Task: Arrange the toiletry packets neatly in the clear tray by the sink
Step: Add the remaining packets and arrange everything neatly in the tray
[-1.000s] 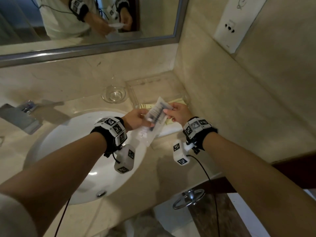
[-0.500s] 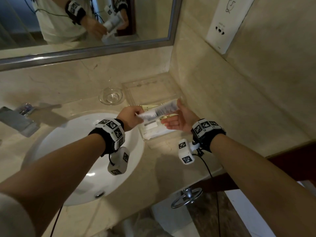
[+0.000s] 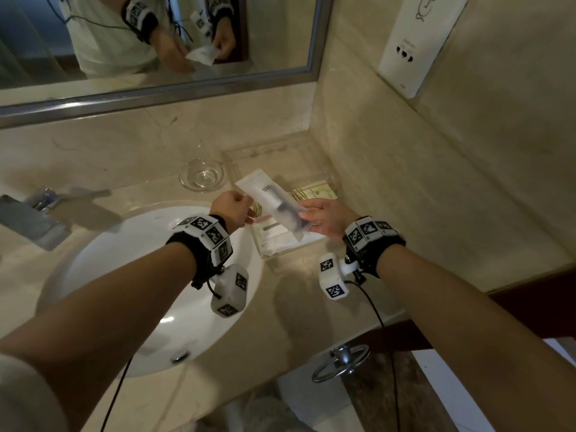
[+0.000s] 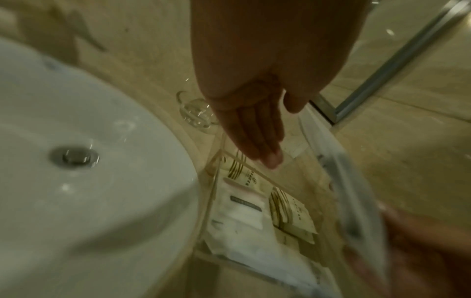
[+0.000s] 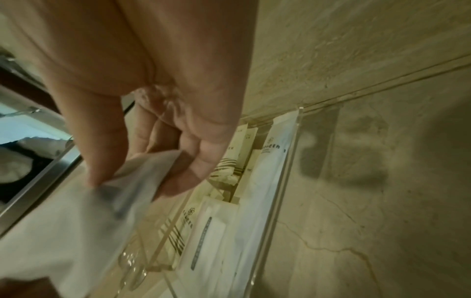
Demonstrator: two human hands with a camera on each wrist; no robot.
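Note:
A long translucent white packet (image 3: 271, 201) with a dark item inside hangs tilted over the clear tray (image 3: 282, 254) in the counter corner. My right hand (image 3: 307, 215) pinches its near end between thumb and fingers, as the right wrist view shows (image 5: 132, 181). My left hand (image 3: 247, 210) is beside the packet's left edge with straight fingers (image 4: 257, 129) and holds nothing. In the tray lie a flat white packet (image 3: 277, 236) and yellow striped packets (image 3: 314, 192). They also show past the tray wall (image 4: 216, 181) in the left wrist view.
A small glass dish (image 3: 202, 175) stands left of the tray. The white sink basin (image 3: 124, 275) lies under my left arm, with the faucet (image 3: 34, 219) at far left. Marble walls close the corner behind and to the right. A mirror hangs above.
The packet swung from lying crosswise between the hands to pointing away over the tray. My left hand let go of its end and my right hand took hold of the near end.

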